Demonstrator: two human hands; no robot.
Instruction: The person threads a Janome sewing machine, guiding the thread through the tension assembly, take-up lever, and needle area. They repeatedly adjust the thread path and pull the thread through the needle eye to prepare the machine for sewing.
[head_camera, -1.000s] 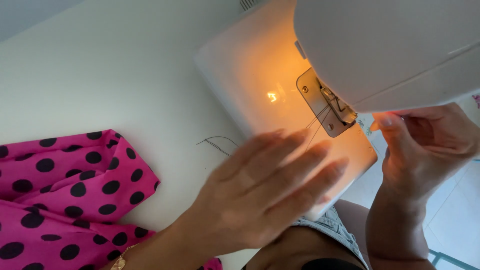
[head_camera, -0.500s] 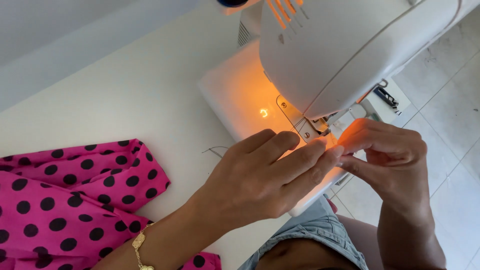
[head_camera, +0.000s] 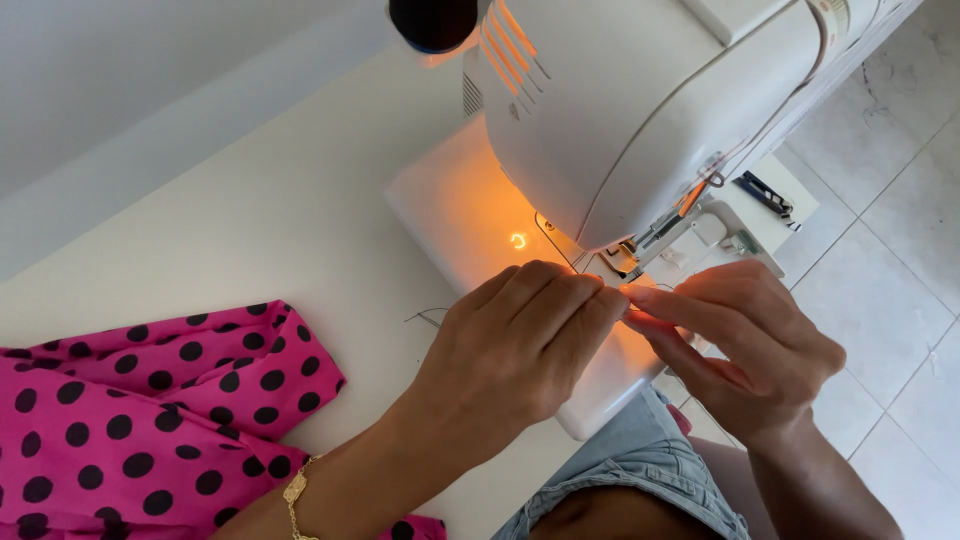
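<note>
Head view: left hand and right hand meet fingertip to fingertip below needle area of white sewing machine on white bench. Fingers pinched narrow (thread itself too thin to tell). Pink polka-dot fabric lies well apart, left.

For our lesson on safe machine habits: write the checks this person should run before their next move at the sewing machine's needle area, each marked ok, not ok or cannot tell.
1. Work light on: ok; an orange glow falls on the sewing machine bed.
2. Both hands at the needle area: ok; left hand and right hand meet fingertip to fingertip below the machine head.
3. Thread pinched and through the needle: cannot tell; too fine, hidden by fingers.
4. Presser foot position: cannot tell.
5. Polka-dot fabric away from the needle: ok; it lies apart on the white table.
</note>
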